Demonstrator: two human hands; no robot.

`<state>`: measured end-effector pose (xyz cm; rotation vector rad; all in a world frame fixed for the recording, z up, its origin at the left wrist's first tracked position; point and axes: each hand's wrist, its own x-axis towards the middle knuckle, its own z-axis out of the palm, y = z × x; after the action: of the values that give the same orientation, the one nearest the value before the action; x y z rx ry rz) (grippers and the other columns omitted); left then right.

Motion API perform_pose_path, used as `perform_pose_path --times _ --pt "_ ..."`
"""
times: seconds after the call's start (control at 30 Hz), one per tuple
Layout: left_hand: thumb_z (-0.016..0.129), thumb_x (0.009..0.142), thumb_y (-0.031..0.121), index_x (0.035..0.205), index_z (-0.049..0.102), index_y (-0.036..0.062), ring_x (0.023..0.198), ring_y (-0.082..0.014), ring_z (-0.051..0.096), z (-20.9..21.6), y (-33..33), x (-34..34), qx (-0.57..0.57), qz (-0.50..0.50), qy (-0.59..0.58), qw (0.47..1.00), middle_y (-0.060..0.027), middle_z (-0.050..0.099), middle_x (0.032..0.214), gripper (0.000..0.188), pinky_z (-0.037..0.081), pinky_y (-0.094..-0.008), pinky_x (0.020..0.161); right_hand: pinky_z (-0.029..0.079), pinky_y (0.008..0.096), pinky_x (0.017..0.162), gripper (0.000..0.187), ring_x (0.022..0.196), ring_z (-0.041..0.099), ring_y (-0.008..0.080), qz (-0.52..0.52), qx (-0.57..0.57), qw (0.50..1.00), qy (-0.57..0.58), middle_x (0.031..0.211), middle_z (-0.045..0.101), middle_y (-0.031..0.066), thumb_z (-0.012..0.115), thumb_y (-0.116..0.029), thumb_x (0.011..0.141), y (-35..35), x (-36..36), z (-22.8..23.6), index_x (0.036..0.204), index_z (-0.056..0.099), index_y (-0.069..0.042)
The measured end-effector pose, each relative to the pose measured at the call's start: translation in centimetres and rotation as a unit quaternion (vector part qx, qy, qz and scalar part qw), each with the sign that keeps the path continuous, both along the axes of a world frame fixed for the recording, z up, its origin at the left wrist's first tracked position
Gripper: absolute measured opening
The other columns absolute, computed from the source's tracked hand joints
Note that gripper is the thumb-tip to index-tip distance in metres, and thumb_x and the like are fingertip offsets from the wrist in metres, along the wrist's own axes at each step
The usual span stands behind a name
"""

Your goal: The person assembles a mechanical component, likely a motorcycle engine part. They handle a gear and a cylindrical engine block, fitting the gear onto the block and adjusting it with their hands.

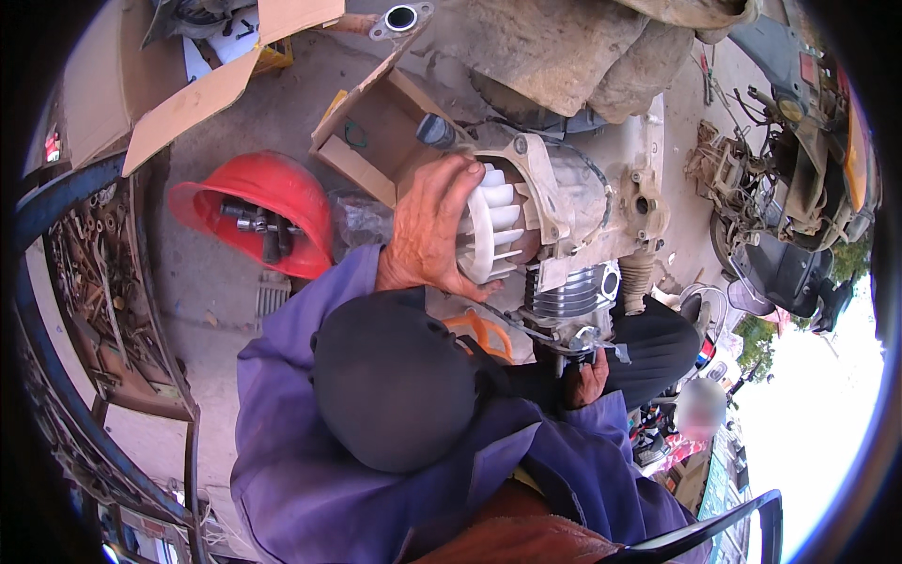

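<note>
My left hand [432, 224] is closed round the rim of a white finned cooling fan [489, 226], fingers over its top and thumb underneath. The fan sits on the side of a dusty scooter engine [573, 193], whose finned cylinder [568, 288] faces my knees. Low on the engine, my right hand [588, 381] is closed at the cylinder's near end beside a scrap of clear plastic [618, 353]. Its fingertips are partly hidden, so what they pinch cannot be made out. A rounded black shape [395, 376] lies between my purple sleeves.
An upturned red helmet [254, 211] holds dark metal tools. Behind the fan stands an open cardboard box [376, 141]. At left is a tray of wrenches [103, 273]. Brown cloth [564, 56] lies beyond the engine. A partly stripped scooter [799, 179] stands right, with a person [700, 414] in the background.
</note>
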<state>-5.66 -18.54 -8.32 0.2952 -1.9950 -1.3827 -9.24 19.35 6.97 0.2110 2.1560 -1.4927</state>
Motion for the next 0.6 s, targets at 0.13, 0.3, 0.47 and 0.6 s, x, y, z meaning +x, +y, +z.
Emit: perform_pose_path --times 0.13,0.3,0.47,0.6 --pt "0.084 0.048 0.061 0.145 0.041 -0.0035 0.119 -0.0468 0.052 -0.1 0.1 0.0 -0.007 0.004 0.001 1.0 -0.0275 0.045 0.136 0.124 0.045 -0.0544 0.099 0.047 0.0363 0.103 0.048 0.114 0.063 0.0231 0.009 -0.012 1.0 -0.007 0.123 0.065 0.0127 0.052 -0.006 0.086 0.2 -0.1 0.0 0.133 0.054 0.005" --pt "0.083 0.046 0.061 0.145 0.04 -0.0037 0.119 -0.0461 0.051 0.6 0.3 0.4 0.017 0.004 -0.061 0.998 -0.0284 0.044 0.136 0.126 0.045 -0.0522 0.1 0.045 0.038 0.105 0.049 0.116 0.062 0.0248 0.018 -0.023 0.999 -0.012 0.126 0.064 0.0136 0.057 -0.009 0.089 0.5 -0.2 -0.3 0.136 0.052 0.005" --pt "0.082 0.044 0.06 0.146 0.038 -0.0032 0.12 -0.0462 0.05 1.3 0.4 0.5 0.031 0.006 -0.105 0.994 -0.0287 0.044 0.135 0.128 0.045 -0.0516 0.101 0.044 0.0379 0.106 0.048 0.117 0.061 0.0252 0.016 -0.015 1.0 -0.018 0.127 0.064 0.0134 0.058 -0.009 0.09 0.0 -0.4 -0.2 0.135 0.053 0.005" --pt "0.082 0.045 0.058 0.146 0.038 -0.0027 0.122 -0.045 0.05 1.4 0.4 0.5 0.039 0.002 -0.113 0.993 -0.0276 0.044 0.136 0.126 0.045 -0.0502 0.101 0.044 0.0377 0.106 0.048 0.117 0.061 0.0248 0.026 -0.034 0.999 -0.012 0.128 0.064 0.0133 0.059 -0.011 0.091 0.2 -0.4 -0.4 0.136 0.053 0.005"
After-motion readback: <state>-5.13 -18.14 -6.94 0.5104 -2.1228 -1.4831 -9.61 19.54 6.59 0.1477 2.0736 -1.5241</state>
